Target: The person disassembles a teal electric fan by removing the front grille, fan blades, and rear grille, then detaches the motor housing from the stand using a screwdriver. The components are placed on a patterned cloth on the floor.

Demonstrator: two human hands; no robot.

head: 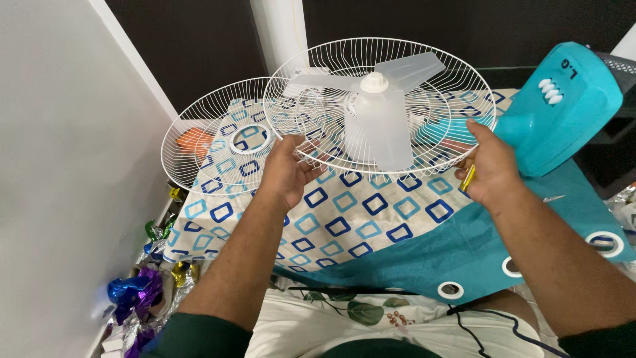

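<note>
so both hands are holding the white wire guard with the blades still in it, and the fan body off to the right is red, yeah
Not quite. The head view shows the fan body is teal, not red. The rest holds: the left hand and right hand grip the rim of the white wire guard, and the blades sit inside it.

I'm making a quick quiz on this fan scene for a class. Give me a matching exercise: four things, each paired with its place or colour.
Things:
1. left hand
2. right hand
3. fan body
4. loose wire grille

Descriptions:
A. turquoise
B. lying on the patterned cloth
C. gripping the near left rim of the grille with the fan blades
D. holding a yellow-handled tool

Pairs: 1-C, 2-D, 3-A, 4-B
</note>
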